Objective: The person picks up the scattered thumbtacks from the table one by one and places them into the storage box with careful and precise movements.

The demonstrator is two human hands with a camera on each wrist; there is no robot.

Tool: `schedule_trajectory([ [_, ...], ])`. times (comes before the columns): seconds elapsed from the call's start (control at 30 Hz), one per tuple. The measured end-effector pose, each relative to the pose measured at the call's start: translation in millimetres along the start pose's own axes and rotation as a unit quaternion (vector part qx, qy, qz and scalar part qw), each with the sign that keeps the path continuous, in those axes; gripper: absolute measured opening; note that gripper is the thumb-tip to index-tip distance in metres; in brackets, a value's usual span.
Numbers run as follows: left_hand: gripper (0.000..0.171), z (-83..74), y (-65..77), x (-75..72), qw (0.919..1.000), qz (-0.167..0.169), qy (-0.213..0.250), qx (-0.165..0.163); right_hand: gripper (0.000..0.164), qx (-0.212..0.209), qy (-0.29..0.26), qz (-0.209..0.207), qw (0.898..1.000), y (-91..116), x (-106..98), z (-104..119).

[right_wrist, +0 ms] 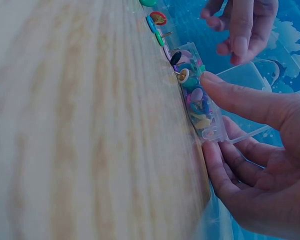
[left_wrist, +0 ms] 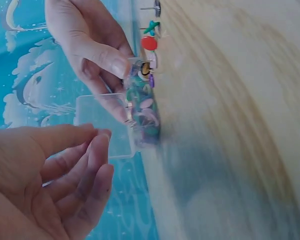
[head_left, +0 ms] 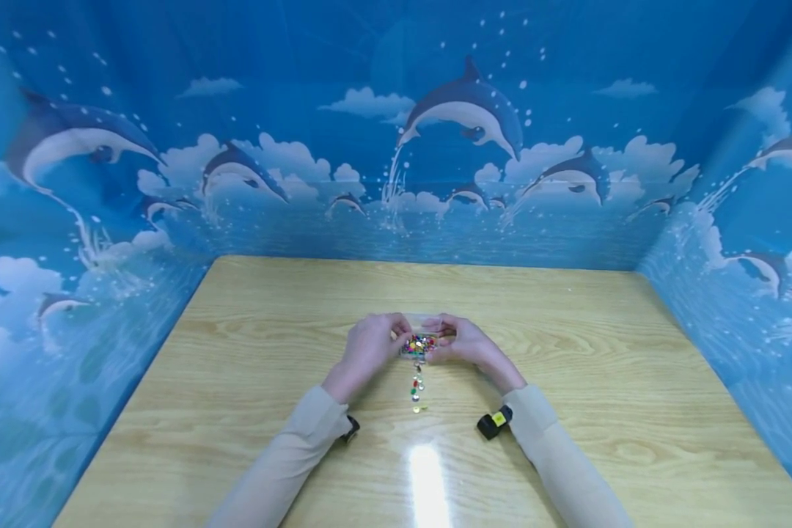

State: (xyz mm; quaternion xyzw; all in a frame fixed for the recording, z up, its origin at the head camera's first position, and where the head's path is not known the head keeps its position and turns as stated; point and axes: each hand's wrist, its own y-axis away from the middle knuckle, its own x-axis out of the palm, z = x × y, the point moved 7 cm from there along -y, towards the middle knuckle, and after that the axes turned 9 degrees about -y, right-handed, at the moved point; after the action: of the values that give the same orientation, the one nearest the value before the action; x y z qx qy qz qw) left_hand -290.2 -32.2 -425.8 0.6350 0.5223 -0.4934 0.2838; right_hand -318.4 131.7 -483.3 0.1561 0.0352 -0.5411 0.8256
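A small clear plastic box (head_left: 419,346) packed with colourful thumbtacks stands on the wooden table, its transparent lid (left_wrist: 102,120) swung back. My right hand (right_wrist: 270,130) grips the box by its side, thumb along the near wall and fingers around the outer end. My left hand (left_wrist: 65,175) hovers beside the open box with loosely bent fingers, thumb tip close to the index tip. No tack shows between those fingertips. From the box toward me runs a line of loose thumbtacks (head_left: 416,392) in red, green, white and gold; some lie with pins sticking up or sideways.
The wooden table (head_left: 237,330) spreads out on every side of the box. A blue dolphin-print curtain (head_left: 435,183) surrounds its back and sides. A black strap with a small device (head_left: 495,422) sits on the right wrist. A bright reflection lies on the tabletop near me.
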Motion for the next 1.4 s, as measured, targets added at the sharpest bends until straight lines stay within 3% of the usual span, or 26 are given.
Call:
schedule_trajectory([
  [0.13,0.004,-9.8,8.4,0.7,0.9965,0.045,0.01,0.07,0.071,0.001,-0.006,-0.003,1.0,-2.3,-1.4,-4.7],
  [0.3,0.003,-22.5,25.6,11.2,0.98,0.122,0.035,0.154,0.07,-0.005,0.001,-0.002,1.0,-3.8,-1.5,-5.0],
  [0.4,0.005,-26.2,35.3,14.8,0.9736,0.142,0.033,0.175,0.07,-0.007,0.005,-0.001,1.0,-4.6,-1.4,-5.0],
  [0.6,0.009,-33.0,48.8,16.1,0.9681,0.144,-0.004,0.205,0.07,0.001,0.007,-0.006,1.0,-3.3,-2.3,-3.1],
  [0.97,0.009,-40.2,60.9,28.1,0.9617,0.17,-0.037,0.212,0.069,-0.003,0.004,-0.006,1.0,-1.4,-0.2,-2.1],
  [1.4,0.009,-35.5,57.0,28.7,0.9682,0.148,-0.035,0.199,0.07,-0.003,-0.003,-0.005,1.0,-2.3,-0.5,-2.8],
])
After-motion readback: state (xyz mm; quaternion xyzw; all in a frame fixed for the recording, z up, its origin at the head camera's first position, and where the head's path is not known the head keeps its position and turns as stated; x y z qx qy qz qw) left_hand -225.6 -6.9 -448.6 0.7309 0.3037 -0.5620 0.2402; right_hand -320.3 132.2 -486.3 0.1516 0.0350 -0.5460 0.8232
